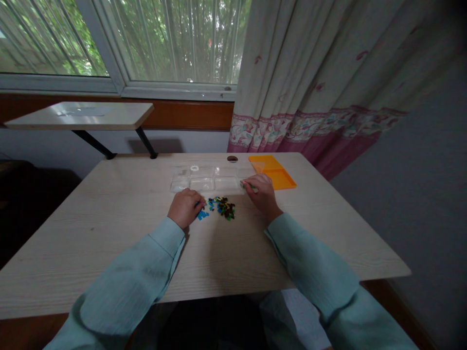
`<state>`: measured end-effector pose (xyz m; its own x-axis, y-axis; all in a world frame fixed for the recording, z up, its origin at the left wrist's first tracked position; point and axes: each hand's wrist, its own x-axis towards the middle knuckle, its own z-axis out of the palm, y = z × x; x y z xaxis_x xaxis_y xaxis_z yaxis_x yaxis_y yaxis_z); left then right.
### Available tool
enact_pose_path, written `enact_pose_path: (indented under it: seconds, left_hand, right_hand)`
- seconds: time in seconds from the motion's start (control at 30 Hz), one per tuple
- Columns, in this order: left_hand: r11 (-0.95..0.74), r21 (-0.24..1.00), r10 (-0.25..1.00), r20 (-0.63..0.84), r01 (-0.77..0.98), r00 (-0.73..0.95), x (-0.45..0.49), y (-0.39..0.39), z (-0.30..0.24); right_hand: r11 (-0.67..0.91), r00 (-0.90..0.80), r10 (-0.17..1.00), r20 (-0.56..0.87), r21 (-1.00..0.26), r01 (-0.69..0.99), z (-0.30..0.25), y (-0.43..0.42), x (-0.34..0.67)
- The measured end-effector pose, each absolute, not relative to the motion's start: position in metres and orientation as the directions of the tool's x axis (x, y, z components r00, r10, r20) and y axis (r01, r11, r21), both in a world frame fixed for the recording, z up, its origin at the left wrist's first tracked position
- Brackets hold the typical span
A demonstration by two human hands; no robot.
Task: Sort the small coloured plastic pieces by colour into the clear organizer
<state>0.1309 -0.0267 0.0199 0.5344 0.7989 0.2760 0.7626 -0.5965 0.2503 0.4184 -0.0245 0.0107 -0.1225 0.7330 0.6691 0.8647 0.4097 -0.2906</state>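
Clear plastic tray (207, 177) looks empty beyond the heap of coloured pieces (223, 206), sorting seemingly barely begun, as my right hand (260, 192) pinches a green piece (253, 186) at its edge and my left hand (186, 206) curls over blue pieces (203, 214), grip unclear.

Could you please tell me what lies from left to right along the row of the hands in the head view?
left hand → small blue pieces → pile of mixed coloured pieces → right hand
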Motion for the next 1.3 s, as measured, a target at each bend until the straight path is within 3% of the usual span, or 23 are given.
enact_pose_path:
  seconds: [0.5, 1.0, 1.3]
  left_hand:
    - [-0.627, 0.149, 0.772, 0.248, 0.764, 0.585, 0.131, -0.028, 0.025]
    - [-0.601, 0.355, 0.798, 0.304, 0.716, 0.520, 0.131, -0.020, 0.008]
    - [-0.624, 0.296, 0.779, 0.319, 0.724, 0.541, 0.125, -0.021, 0.016]
  right_hand:
    - [0.402, -0.111, 0.727, 0.678, -0.289, 0.869, 0.011, -0.024, 0.420]
    - [0.433, -0.135, 0.715, 0.686, -0.283, 0.856, 0.010, -0.026, 0.415]
    - [0.501, -0.237, 0.734, 0.636, -0.272, 0.821, 0.015, -0.034, 0.396]
